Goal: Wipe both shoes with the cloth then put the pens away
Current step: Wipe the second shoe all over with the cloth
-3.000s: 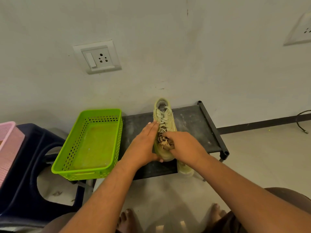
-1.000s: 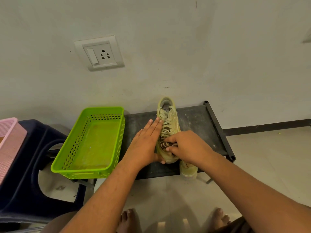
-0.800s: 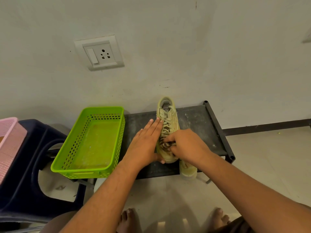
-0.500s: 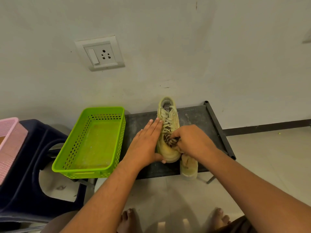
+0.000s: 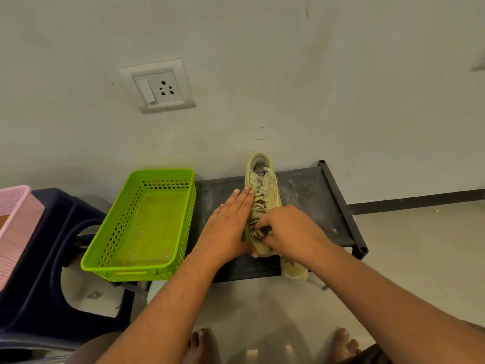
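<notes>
Left grip lies flat against the shoe; right grip curls round the cloth on it

Left of the left hand, a green basket is sitting; farther left, a pink basket is resting on a dark blue stool.
</notes>
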